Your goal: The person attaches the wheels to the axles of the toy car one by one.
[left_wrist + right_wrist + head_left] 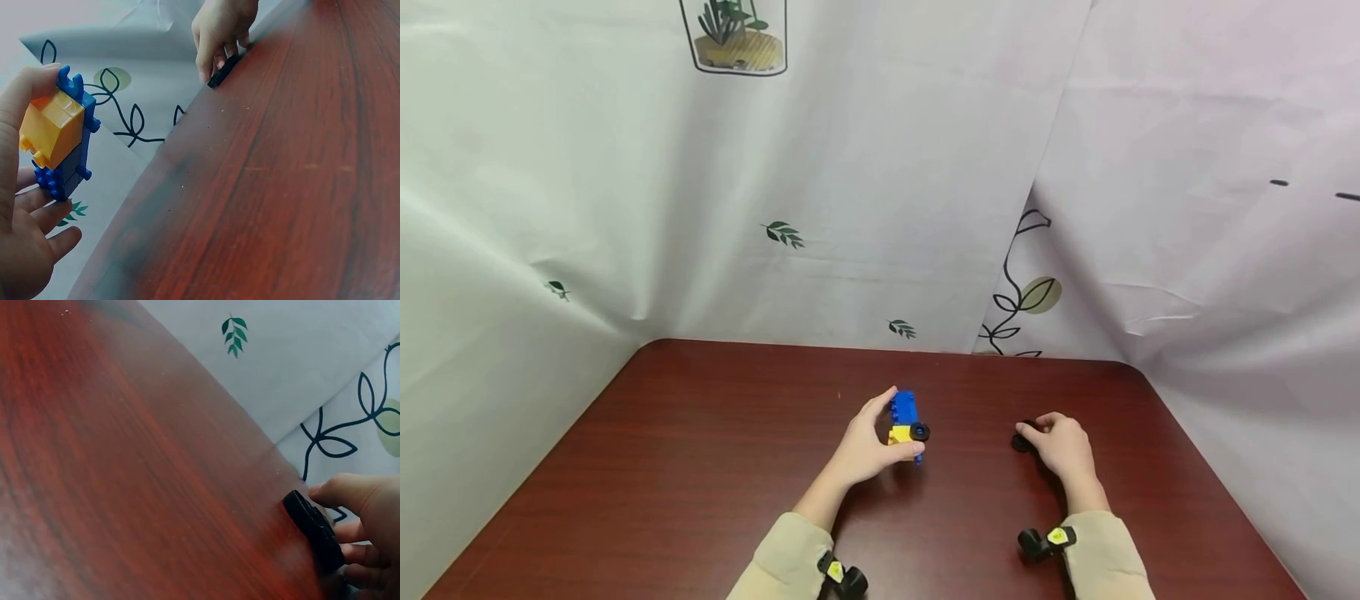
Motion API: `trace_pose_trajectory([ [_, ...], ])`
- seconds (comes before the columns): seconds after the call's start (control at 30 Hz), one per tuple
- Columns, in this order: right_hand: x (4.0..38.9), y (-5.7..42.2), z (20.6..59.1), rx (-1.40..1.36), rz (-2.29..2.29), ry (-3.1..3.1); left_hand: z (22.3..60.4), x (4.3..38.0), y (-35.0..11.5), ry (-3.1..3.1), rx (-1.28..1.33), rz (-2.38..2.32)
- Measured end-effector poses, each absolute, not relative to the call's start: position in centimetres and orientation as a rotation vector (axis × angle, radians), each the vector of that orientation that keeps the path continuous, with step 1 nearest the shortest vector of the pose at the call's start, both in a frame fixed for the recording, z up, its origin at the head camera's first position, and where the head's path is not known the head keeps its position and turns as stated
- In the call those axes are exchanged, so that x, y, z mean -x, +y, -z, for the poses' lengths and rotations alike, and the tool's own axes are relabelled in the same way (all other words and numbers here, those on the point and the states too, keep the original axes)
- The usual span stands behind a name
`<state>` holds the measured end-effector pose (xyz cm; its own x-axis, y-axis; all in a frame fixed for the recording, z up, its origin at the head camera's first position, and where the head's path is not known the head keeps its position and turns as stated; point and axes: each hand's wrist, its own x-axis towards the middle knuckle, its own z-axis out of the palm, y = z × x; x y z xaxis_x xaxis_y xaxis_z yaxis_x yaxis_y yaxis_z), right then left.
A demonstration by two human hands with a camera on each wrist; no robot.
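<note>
My left hand (867,447) grips a small toy vehicle (905,410) of blue and yellow building blocks, held tilted above the table between the thumb and fingers. One black wheel (920,432) is on the side that shows in the head view. In the left wrist view, its yellow block (57,122) and the blue base with side pegs (80,164) face the camera. Over at the right, my right hand (1066,447) pinches a black toy wheel (310,526) at the tabletop. Its fingers partly hide the black pieces, so I cannot tell how many lie there.
The dark red wooden table (700,450) has rounded far corners. A pale cloth with printed plants (880,183) hangs behind the table and along its sides. Black wrist cameras (1032,546) are strapped over both sleeves.
</note>
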<state>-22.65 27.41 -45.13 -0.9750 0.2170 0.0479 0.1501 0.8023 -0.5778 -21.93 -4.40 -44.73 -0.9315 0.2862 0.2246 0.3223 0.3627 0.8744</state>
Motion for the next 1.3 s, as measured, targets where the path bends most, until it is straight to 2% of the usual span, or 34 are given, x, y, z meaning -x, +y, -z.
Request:
trace_pose_trajectory([
  [0.7,22.7,27.1,45.3,0.404,-0.905,-2.794,44.9,21.8,-4.4,-2.561,0.588,1.677],
  [1.3,22.9,25.1,44.2,0.192,-1.078,-2.619,44.9,21.8,-4.5,-2.556,0.610,1.679],
])
